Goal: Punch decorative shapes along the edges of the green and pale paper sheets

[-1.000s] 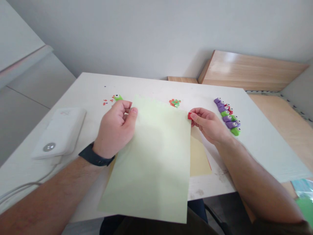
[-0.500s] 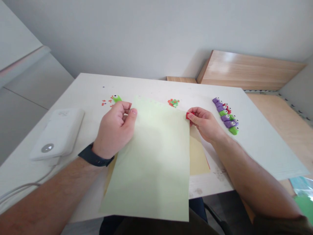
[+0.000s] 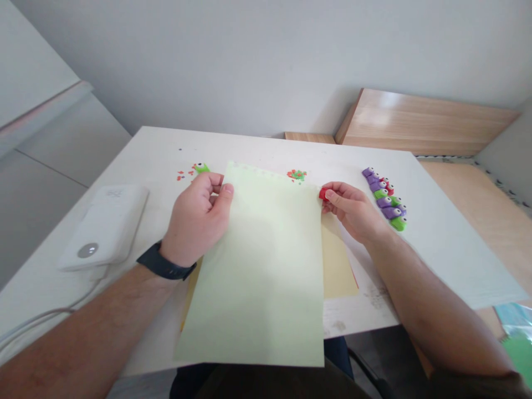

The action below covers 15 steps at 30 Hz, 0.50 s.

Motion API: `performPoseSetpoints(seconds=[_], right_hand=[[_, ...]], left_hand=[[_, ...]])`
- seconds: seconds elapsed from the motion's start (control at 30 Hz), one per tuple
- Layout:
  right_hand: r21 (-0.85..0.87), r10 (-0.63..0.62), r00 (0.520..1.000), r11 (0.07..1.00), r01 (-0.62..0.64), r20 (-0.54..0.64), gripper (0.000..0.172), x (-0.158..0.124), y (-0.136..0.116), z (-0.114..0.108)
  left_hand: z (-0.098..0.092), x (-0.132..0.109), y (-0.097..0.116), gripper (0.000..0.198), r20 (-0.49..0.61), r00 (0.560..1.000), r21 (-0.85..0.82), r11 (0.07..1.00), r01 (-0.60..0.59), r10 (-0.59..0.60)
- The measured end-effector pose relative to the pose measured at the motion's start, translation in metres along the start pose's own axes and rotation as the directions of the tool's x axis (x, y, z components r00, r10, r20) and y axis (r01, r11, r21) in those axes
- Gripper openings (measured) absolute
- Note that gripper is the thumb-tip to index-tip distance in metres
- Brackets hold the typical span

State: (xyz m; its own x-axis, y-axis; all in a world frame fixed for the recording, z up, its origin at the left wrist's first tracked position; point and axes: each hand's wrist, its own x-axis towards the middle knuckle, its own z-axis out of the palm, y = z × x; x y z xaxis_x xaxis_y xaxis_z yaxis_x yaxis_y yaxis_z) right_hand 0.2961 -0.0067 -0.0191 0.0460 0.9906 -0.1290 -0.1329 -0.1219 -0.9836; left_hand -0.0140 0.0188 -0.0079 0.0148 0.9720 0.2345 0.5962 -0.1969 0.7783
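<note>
A pale green sheet of paper [image 3: 257, 266] with a ragged top edge is held up at a tilt over the table. My left hand [image 3: 199, 216], with a dark band on the wrist, pinches its upper left corner between thumb and fingers. At the upper right corner, my right hand [image 3: 347, 208] is closed on a small red piece [image 3: 323, 193]. Whether that piece or the fingers also grip the paper there, I cannot tell. A tan sheet [image 3: 338, 266] lies beneath, partly covered. Just beyond my left hand is a green piece with a toy eye [image 3: 202, 167].
Purple, green and red pieces with toy eyes [image 3: 384, 195] form a cluster on the table's right [image 3: 440, 249]. Orange and green bits [image 3: 296, 175] lie in a small pile behind the paper, with more orange scraps [image 3: 180, 176] at left. A white power bank [image 3: 106, 227] with a cable stands left.
The view has shifted slightly. The sheet's top edge stands a little more upright, and the red piece shows a bit more in my right hand. Both hands keep their hold.
</note>
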Motion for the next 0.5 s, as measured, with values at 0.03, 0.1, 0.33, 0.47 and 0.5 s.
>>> performPoseSetpoints(seconds=[0.03, 0.1, 0.33, 0.47, 0.5], right_hand=[[0.005, 0.002, 1.0, 1.0, -0.002, -0.002, 0.034, -0.0002, -0.0006, 0.0], [0.009, 0.007, 1.0, 1.0, -0.007, -0.001, 0.032, -0.0004, -0.0011, -0.0002], [-0.006, 0.019, 1.0, 1.0, -0.019, 0.009, 0.032, -0.0006, -0.0005, -0.0018], [-0.016, 0.019, 1.0, 1.0, -0.019, -0.001, 0.032, -0.0006, -0.0013, -0.0026], [-0.021, 0.017, 1.0, 1.0, -0.017, -0.001, 0.031, -0.0005, -0.0014, -0.003]], left_hand=[[0.0004, 0.0003, -0.0013, 0.018, -0.005, 1.0, -0.002, 1.0, -0.005, 0.005], [0.0008, 0.0007, -0.0028, 0.018, -0.013, 1.0, 0.001, 1.0, -0.01, 0.01], [-0.002, 0.0001, 0.0029, 0.016, 0.009, 1.0, 0.02, 1.0, 0.024, -0.024], [-0.0024, 0.0, 0.005, 0.015, 0.018, 0.999, 0.0, 0.999, 0.05, -0.05], [-0.0024, 0.0001, 0.0047, 0.015, 0.021, 0.998, -0.007, 0.999, 0.051, -0.051]])
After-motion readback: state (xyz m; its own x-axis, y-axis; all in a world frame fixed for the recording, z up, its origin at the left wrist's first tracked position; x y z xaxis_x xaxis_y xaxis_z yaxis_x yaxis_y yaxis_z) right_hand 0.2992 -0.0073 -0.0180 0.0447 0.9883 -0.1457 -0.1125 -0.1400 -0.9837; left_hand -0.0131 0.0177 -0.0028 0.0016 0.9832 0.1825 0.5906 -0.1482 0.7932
